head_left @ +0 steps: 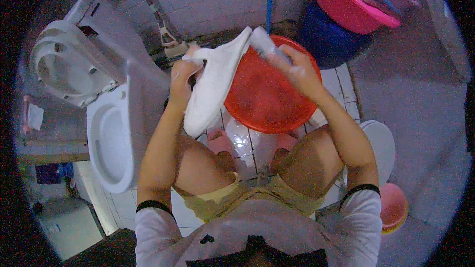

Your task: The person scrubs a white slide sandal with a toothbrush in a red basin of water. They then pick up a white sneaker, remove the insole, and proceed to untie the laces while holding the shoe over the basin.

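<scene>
My left hand (pixel 184 75) is closed on a white shoe (pixel 213 86), gripping it near its opening, with whitish suds on the fingers. The shoe is tilted, one end toward my left knee and the other up beside the brush. In my right hand (pixel 301 69) is a scrubbing brush (pixel 264 43), its pale head close to the shoe's upper end; blur hides whether they touch. Suds show on this hand too. Below the brush and right of the shoe, a red basin (pixel 272 99) rests on the wet tiled floor.
A toilet (pixel 111 143) with its lid raised stands at left. Behind the red basin are a dark blue tub (pixel 331 37) and pink basins (pixel 346 7). A blue pole (pixel 270 0) leans at the wall. A pink bucket (pixel 393 207) sits at right, near a white round lid (pixel 383 148).
</scene>
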{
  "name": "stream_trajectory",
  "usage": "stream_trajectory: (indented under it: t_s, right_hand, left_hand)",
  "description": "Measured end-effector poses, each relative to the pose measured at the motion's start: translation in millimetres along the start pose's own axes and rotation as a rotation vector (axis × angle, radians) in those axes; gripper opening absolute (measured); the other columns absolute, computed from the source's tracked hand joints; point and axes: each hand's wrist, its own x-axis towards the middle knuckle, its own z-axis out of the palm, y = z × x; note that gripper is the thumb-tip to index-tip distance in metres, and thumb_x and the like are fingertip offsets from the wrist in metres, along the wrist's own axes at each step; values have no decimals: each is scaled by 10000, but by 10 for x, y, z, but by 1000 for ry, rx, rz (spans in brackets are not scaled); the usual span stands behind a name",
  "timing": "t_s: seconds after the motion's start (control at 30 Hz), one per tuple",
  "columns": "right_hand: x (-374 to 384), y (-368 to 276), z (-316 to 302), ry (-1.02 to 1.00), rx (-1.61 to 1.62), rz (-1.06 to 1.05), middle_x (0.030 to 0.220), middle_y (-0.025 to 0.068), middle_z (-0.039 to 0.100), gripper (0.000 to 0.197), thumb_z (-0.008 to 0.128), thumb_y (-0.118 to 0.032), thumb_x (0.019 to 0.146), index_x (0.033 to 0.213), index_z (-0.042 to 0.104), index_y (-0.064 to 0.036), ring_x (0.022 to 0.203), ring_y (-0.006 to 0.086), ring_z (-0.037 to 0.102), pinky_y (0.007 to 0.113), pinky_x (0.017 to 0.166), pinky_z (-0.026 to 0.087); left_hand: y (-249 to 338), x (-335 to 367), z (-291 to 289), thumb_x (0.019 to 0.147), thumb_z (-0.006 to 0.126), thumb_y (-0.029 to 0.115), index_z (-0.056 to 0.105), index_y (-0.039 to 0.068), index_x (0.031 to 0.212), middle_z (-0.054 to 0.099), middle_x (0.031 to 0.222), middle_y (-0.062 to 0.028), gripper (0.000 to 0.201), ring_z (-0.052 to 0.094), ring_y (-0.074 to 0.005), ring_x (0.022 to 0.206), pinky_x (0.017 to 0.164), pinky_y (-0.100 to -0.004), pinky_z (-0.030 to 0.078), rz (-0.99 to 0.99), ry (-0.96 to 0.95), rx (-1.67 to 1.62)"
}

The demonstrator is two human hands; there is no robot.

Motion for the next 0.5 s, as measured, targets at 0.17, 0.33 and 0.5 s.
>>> stream_trajectory:
  t_s: [0.17, 0.33, 0.5]
  right_hand:
    - [171, 535, -312, -101, 700, 893, 586, 10, 433, 388, 639, -459, 746, 915, 555, -120, 433, 71, 401, 219, 380, 336]
    - [212, 1350, -357, -93, 386, 901, 588, -10, 427, 366, 651, -407, 726, 882, 538, -95, 421, 84, 405, 232, 379, 347]
    - [-395, 2813, 76, -116, 450, 957, 744, 63, 543, 417, 609, -389, 772, 998, 563, -42, 628, 182, 536, 305, 547, 448]
  left_hand:
    - [248, 373, 294, 776, 630, 274, 573, 12, 868, 503, 766, -36, 284, 502, -109, 740, 640, -236, 402, -478, -399, -139]
    - [-376, 316, 887, 699, 689, 319, 565, 36, 750, 515, 753, -124, 313, 520, -221, 857, 683, -343, 434, -53, -612, 264]
    - [-1129, -405, 1625, 692, 659, 334, 572, 33, 732, 510, 1033, -218, 316, 315, -404, 1137, 935, -467, 302, -243, -819, 248]
